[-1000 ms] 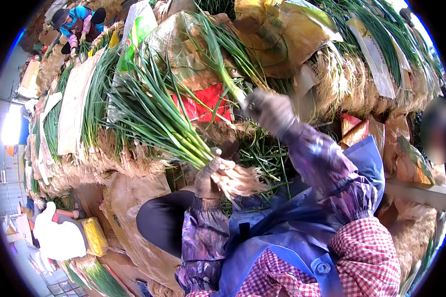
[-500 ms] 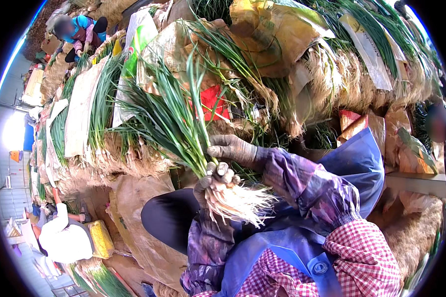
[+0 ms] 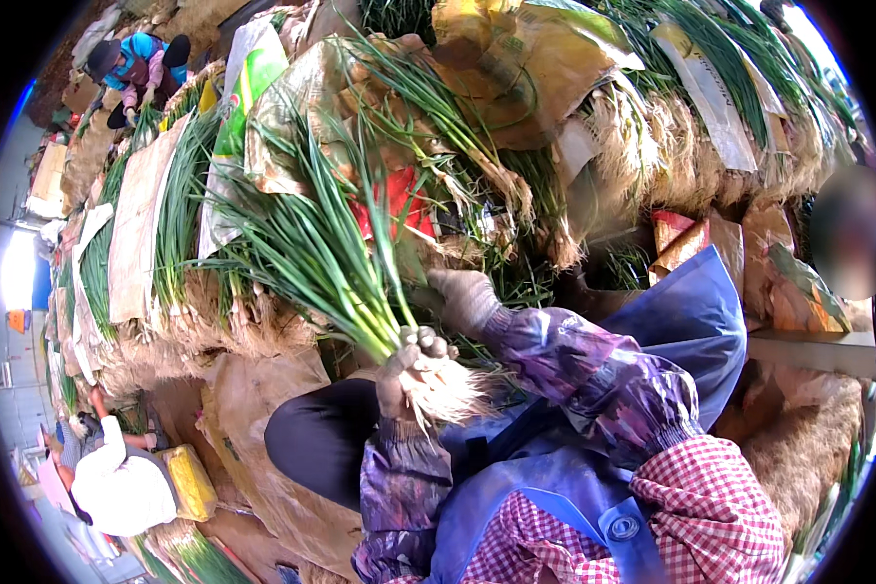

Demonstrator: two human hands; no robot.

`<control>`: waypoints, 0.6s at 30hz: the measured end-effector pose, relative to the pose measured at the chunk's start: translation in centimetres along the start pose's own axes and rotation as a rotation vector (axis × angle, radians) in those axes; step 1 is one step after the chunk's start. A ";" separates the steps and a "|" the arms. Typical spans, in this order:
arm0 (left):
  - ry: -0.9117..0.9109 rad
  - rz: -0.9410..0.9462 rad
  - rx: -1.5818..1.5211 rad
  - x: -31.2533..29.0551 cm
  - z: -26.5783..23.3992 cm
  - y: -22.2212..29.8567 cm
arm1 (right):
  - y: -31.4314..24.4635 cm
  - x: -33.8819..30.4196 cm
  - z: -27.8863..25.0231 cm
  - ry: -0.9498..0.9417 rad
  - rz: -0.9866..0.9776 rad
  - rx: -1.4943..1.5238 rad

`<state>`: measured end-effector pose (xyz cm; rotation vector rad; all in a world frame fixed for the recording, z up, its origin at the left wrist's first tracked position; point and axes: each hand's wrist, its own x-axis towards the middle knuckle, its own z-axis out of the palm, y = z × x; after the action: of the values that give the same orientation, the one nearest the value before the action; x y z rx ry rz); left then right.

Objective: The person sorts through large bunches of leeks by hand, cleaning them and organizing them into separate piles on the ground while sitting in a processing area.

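My left hand (image 3: 411, 368), in a dirty glove, is closed around a thick bunch of green onions (image 3: 326, 258) just above the pale roots (image 3: 450, 394). The green leaves fan up and to the left. My right hand (image 3: 462, 297), also gloved, is just right of the stalks and above my left hand, its fingers pointing at the bunch. I cannot tell whether it grips or touches any stalk. Purple patterned sleeves (image 3: 594, 375) and a blue apron (image 3: 686, 321) cover my arms and lap.
Bundles of green onions (image 3: 170, 224) wrapped in brown paper and sacks (image 3: 516, 73) are stacked in front and to both sides. A red wrapper (image 3: 399, 204) lies in the pile. One person in blue (image 3: 136, 63) sits far left; another in white (image 3: 117, 482) crouches lower left.
My right hand has come down from the pile at the upper right to the bunch. The bunch has tilted more upright in my left hand.
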<state>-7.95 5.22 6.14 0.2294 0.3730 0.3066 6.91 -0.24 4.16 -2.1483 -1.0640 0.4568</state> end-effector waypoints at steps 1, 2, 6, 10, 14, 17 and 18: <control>-0.073 0.026 0.034 0.0 0.0 0.5 | 2.0 -0.3 0.0 -0.092 -0.046 -0.120; -0.129 0.020 0.015 0.0 -1.1 1.4 | 4.6 -0.8 -0.2 -0.235 -0.020 -0.132; -0.128 0.145 0.070 0.2 0.0 2.7 | 10.1 0.1 -2.1 -1.043 0.099 -0.704; -0.066 0.126 0.104 1.1 1.0 1.0 | 9.6 7.5 -7.5 0.212 0.061 -0.330; -0.158 -0.033 0.092 2.9 0.0 -0.4 | 11.5 12.8 -10.4 0.018 0.291 -0.517; -0.050 -0.245 0.004 2.5 1.1 0.6 | 9.6 11.2 -9.5 0.067 0.177 0.215; 0.251 -0.123 0.488 1.5 1.3 0.8 | 7.6 9.9 -8.8 -0.062 0.237 0.592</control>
<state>-6.28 6.30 7.07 0.6469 0.7067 0.1184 22.20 0.67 4.83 -1.7330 -0.5994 0.8374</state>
